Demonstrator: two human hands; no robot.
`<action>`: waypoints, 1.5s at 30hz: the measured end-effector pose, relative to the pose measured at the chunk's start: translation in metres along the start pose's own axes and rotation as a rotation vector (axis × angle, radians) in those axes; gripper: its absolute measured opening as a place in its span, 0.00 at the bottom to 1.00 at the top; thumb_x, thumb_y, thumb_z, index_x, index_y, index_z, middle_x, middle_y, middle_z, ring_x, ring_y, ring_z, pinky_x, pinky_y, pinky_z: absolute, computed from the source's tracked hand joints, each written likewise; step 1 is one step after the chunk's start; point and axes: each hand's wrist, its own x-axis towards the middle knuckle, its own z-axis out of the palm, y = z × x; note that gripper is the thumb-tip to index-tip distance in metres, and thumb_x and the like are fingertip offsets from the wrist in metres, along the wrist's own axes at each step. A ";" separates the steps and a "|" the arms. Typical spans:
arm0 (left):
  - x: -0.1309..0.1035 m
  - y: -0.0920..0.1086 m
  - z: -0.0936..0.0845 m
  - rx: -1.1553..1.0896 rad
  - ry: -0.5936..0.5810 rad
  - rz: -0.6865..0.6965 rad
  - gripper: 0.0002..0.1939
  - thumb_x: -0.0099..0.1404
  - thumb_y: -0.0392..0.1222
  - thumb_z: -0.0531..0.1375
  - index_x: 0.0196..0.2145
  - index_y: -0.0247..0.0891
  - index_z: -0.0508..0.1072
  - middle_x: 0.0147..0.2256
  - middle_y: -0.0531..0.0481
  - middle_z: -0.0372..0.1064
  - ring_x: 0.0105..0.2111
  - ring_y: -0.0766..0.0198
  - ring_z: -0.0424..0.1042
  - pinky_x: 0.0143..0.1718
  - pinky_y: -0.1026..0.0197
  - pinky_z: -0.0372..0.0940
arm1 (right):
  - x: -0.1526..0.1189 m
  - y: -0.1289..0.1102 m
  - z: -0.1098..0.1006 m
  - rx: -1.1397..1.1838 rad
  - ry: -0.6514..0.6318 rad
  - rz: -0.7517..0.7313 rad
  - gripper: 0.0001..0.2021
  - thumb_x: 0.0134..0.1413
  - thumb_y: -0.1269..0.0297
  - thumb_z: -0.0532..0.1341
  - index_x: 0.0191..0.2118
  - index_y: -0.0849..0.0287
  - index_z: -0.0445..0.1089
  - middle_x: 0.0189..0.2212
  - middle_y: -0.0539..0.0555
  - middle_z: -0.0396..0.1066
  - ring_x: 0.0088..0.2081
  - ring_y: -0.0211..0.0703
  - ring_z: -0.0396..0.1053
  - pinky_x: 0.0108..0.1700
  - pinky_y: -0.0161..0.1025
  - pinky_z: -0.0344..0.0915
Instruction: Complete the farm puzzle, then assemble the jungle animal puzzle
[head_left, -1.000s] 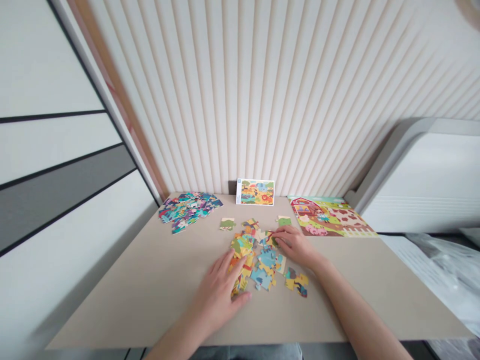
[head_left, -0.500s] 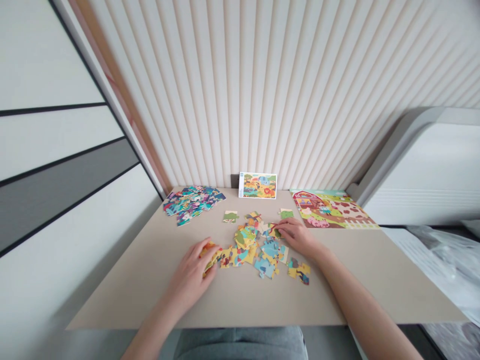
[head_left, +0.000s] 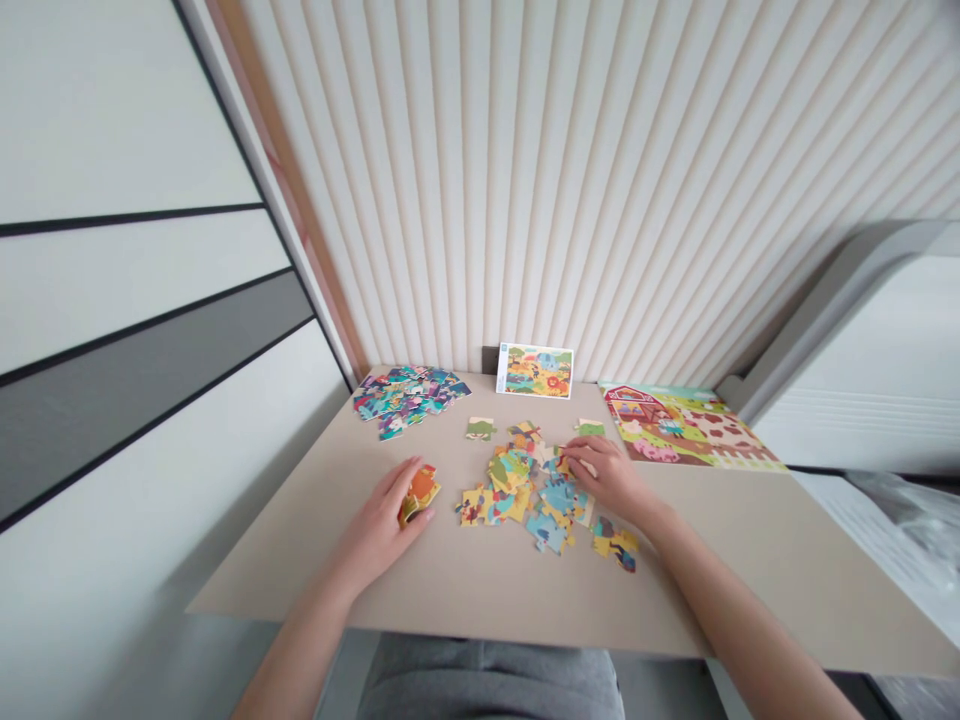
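Observation:
Yellow and orange puzzle pieces are gripped between the thumb and fingers of my left hand, left of the central pile. My right hand rests at the pile's right upper side, its fingers closed over a piece that is mostly hidden. The loose pile shows yellow, green and blue pieces, some overlapping. Behind it lie a green tree piece and another green piece. A few joined pieces lie below my right hand.
A picture card leans upright against the ribbed wall. At the back left of the table is a heap of purple and teal pieces. A farm picture lies flat at the back right.
My left hand has drawn away from the pile to the left with its pieces. My right hand stays at the pile. The camera view has shifted and tilted slightly.

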 end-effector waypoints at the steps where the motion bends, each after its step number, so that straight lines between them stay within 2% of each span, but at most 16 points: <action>1: -0.003 0.007 -0.002 -0.012 -0.016 0.016 0.34 0.73 0.47 0.58 0.73 0.48 0.52 0.70 0.44 0.58 0.69 0.53 0.60 0.70 0.48 0.59 | 0.002 -0.011 0.001 -0.020 -0.005 0.002 0.16 0.72 0.57 0.54 0.55 0.51 0.77 0.53 0.59 0.76 0.54 0.53 0.73 0.58 0.54 0.69; 5: -0.016 0.029 -0.008 0.013 -0.123 0.113 0.33 0.73 0.41 0.57 0.72 0.50 0.54 0.69 0.46 0.61 0.68 0.56 0.63 0.68 0.50 0.62 | 0.011 -0.062 0.017 -0.061 -0.072 0.001 0.23 0.70 0.49 0.58 0.65 0.50 0.69 0.61 0.61 0.71 0.61 0.57 0.69 0.63 0.57 0.66; 9: -0.021 0.041 -0.013 0.038 -0.223 0.241 0.32 0.71 0.41 0.59 0.71 0.49 0.59 0.67 0.46 0.63 0.66 0.55 0.64 0.68 0.50 0.63 | 0.018 -0.094 0.042 -0.104 -0.119 0.004 0.28 0.66 0.45 0.62 0.66 0.52 0.68 0.63 0.64 0.69 0.64 0.61 0.65 0.65 0.59 0.63; 12: -0.018 0.046 -0.017 0.015 -0.278 0.306 0.33 0.69 0.45 0.63 0.69 0.47 0.62 0.66 0.46 0.66 0.66 0.52 0.65 0.68 0.47 0.62 | 0.019 -0.101 0.049 -0.101 -0.134 -0.021 0.22 0.66 0.51 0.63 0.62 0.50 0.73 0.62 0.62 0.68 0.63 0.59 0.66 0.65 0.58 0.62; 15: -0.014 0.051 -0.022 -0.017 -0.334 0.371 0.33 0.65 0.47 0.66 0.67 0.47 0.66 0.63 0.46 0.69 0.64 0.51 0.67 0.70 0.45 0.59 | 0.013 -0.102 0.044 -0.066 -0.143 -0.052 0.17 0.65 0.56 0.64 0.57 0.48 0.76 0.59 0.60 0.70 0.61 0.57 0.67 0.65 0.56 0.63; 20: -0.014 0.058 -0.026 -0.076 -0.370 0.424 0.32 0.61 0.35 0.62 0.63 0.48 0.69 0.62 0.50 0.70 0.63 0.54 0.67 0.70 0.48 0.57 | -0.008 -0.100 0.031 -0.032 -0.145 -0.044 0.20 0.61 0.64 0.64 0.58 0.49 0.74 0.59 0.60 0.70 0.60 0.57 0.69 0.64 0.57 0.65; 25: -0.019 0.057 -0.024 -0.041 -0.363 0.408 0.35 0.57 0.31 0.60 0.63 0.48 0.69 0.63 0.48 0.68 0.63 0.53 0.67 0.67 0.49 0.62 | -0.049 -0.084 0.011 0.012 -0.049 0.089 0.21 0.64 0.61 0.62 0.61 0.46 0.71 0.63 0.57 0.66 0.63 0.54 0.67 0.64 0.52 0.68; 29: -0.022 0.053 -0.020 0.031 -0.311 0.380 0.37 0.59 0.29 0.58 0.64 0.50 0.67 0.65 0.48 0.64 0.64 0.53 0.65 0.67 0.48 0.62 | -0.102 -0.048 -0.011 -0.039 0.120 0.323 0.20 0.67 0.53 0.59 0.61 0.46 0.71 0.64 0.56 0.66 0.61 0.54 0.69 0.62 0.52 0.70; 32: -0.021 0.051 -0.017 0.064 -0.242 0.359 0.31 0.65 0.33 0.59 0.65 0.49 0.67 0.65 0.47 0.64 0.65 0.52 0.64 0.67 0.47 0.62 | -0.145 -0.014 -0.023 -0.099 0.201 0.500 0.21 0.66 0.49 0.59 0.60 0.46 0.71 0.64 0.55 0.66 0.62 0.55 0.69 0.64 0.54 0.68; 35: -0.019 0.047 -0.015 0.094 -0.204 0.336 0.28 0.70 0.43 0.61 0.66 0.47 0.66 0.63 0.46 0.67 0.64 0.51 0.64 0.67 0.45 0.63 | -0.178 0.013 -0.030 -0.115 0.164 0.556 0.23 0.65 0.47 0.59 0.60 0.47 0.71 0.63 0.55 0.68 0.60 0.55 0.70 0.65 0.54 0.66; 37: -0.018 0.044 -0.013 0.111 -0.188 0.331 0.28 0.71 0.45 0.61 0.67 0.47 0.65 0.61 0.46 0.70 0.63 0.51 0.66 0.66 0.45 0.63 | -0.192 0.024 -0.034 -0.146 0.161 0.591 0.24 0.64 0.46 0.59 0.61 0.47 0.71 0.63 0.56 0.68 0.60 0.55 0.71 0.64 0.54 0.66; 40: -0.017 0.037 -0.009 0.133 -0.144 0.326 0.26 0.72 0.44 0.60 0.66 0.47 0.67 0.60 0.46 0.71 0.61 0.52 0.67 0.65 0.46 0.63 | -0.201 0.032 -0.040 -0.254 0.224 0.669 0.24 0.64 0.44 0.57 0.60 0.48 0.72 0.62 0.57 0.69 0.60 0.58 0.71 0.63 0.58 0.66; 45: -0.017 0.032 -0.002 0.201 -0.047 0.228 0.24 0.71 0.40 0.56 0.64 0.45 0.68 0.60 0.43 0.69 0.61 0.49 0.68 0.64 0.43 0.64 | -0.197 0.024 -0.042 -0.379 0.216 0.677 0.23 0.66 0.47 0.55 0.60 0.48 0.73 0.63 0.59 0.69 0.61 0.62 0.70 0.62 0.66 0.64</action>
